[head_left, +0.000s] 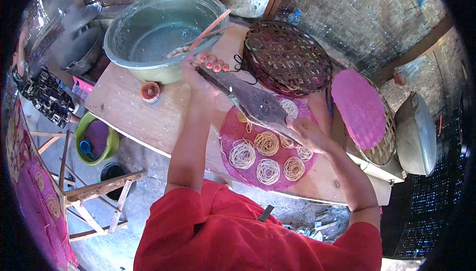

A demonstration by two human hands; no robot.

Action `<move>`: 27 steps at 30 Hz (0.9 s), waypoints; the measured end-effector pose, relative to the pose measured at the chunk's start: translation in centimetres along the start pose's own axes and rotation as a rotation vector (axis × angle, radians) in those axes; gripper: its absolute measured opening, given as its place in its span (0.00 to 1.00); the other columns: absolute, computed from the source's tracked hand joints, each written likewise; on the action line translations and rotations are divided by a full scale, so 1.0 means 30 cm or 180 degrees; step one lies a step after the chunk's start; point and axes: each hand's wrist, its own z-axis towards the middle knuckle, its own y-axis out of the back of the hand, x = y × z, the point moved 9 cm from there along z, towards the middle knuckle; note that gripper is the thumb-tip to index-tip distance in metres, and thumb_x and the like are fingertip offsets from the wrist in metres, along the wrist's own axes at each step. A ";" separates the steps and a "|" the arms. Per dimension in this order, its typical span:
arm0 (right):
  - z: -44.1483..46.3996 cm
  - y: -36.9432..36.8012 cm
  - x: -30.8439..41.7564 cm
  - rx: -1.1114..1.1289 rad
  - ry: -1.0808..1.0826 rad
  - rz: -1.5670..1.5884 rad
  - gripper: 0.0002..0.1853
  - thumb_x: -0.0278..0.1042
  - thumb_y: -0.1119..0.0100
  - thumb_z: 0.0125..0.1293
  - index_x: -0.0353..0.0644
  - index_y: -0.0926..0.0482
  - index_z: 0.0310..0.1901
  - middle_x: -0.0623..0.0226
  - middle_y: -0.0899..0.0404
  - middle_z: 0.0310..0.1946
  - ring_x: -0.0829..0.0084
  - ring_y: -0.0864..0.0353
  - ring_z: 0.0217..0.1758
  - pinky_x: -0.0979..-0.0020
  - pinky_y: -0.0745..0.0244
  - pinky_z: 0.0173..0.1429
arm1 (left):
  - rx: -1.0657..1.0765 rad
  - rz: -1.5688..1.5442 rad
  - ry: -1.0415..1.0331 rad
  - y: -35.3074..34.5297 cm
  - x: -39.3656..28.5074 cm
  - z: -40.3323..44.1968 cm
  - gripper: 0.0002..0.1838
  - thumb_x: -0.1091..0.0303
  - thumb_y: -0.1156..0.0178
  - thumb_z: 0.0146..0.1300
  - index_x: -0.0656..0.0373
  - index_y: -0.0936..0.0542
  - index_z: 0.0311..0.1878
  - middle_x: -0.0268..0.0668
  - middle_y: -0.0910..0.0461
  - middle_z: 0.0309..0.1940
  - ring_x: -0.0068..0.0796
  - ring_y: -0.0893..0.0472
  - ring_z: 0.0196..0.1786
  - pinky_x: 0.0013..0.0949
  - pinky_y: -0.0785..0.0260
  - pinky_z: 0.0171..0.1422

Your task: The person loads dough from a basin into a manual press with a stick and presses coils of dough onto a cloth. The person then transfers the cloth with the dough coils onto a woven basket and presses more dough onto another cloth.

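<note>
A long dark wooden board [253,100], wide in the middle and narrow at its ends, is held slantwise over the table in both hands. My left hand [210,63] wraps its upper left end, fingertips showing over the edge. At the lower right end, my right hand [308,134] is closed around it. Beneath lies a round pink cloth [230,122] bearing several coils of pale strands, such as a white coil [268,171] and a yellower coil [267,143]. The board hides part of the cloth and some coils.
A large green basin [116,48] stands back left, stacked woven trays [290,55] back right. A pink oval cloth [359,107] lies on another woven tray beside a metal pan [419,137]. A small brown cup [150,92] sits left; a green tub [111,149] and another person [42,92] are beyond.
</note>
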 end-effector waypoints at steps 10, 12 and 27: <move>-0.012 0.116 0.026 -0.0078 -0.0152 -0.0494 0.40 0.71 0.59 0.63 0.32 0.22 0.43 0.66 0.26 0.21 0.76 0.27 0.21 0.72 0.31 0.25 | -0.0168 -0.0457 -0.0034 -0.003 0.027 -0.005 0.19 0.51 0.62 0.62 0.46 0.35 0.18 0.26 0.38 0.11 0.27 0.35 0.16 0.38 0.37 0.30; 0.007 0.086 0.037 -0.0160 -0.0116 -0.0446 0.39 0.70 0.58 0.63 0.32 0.22 0.43 0.67 0.26 0.21 0.77 0.27 0.20 0.72 0.31 0.24 | -0.0289 -0.0210 -0.0151 -0.016 -0.014 -0.010 0.18 0.53 0.62 0.62 0.46 0.37 0.18 0.24 0.40 0.11 0.24 0.37 0.16 0.35 0.39 0.29; 0.103 0.059 -0.021 -0.0206 -0.0314 -0.0786 0.39 0.73 0.54 0.60 0.34 0.19 0.39 0.66 0.27 0.17 0.76 0.28 0.19 0.72 0.32 0.23 | -0.0373 -0.0252 -0.0244 0.181 0.008 -0.032 0.16 0.53 0.58 0.59 0.45 0.36 0.18 0.23 0.40 0.10 0.23 0.39 0.14 0.33 0.40 0.29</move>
